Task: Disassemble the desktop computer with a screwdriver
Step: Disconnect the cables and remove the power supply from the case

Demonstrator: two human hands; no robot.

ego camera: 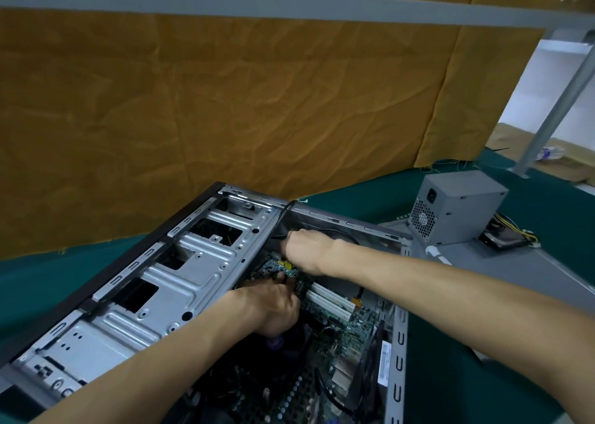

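An open desktop computer case (180, 282) lies on its side on the green table cover. Its green motherboard (335, 323) with two white slots (331, 299) shows inside. My left hand (273, 304) reaches into the case, fingers curled at a small connector near the board's far edge. My right hand (306, 249) is further in, fingers curled round a black cable (335, 232) by the far wall. What each fingertip holds is partly hidden. No screwdriver is in view.
A grey power supply (450, 208) with loose wires stands on a grey side panel (502, 262) at the right. A brown cloth wall (225, 117) rises behind the case. A metal frame leg (553, 114) slants at far right.
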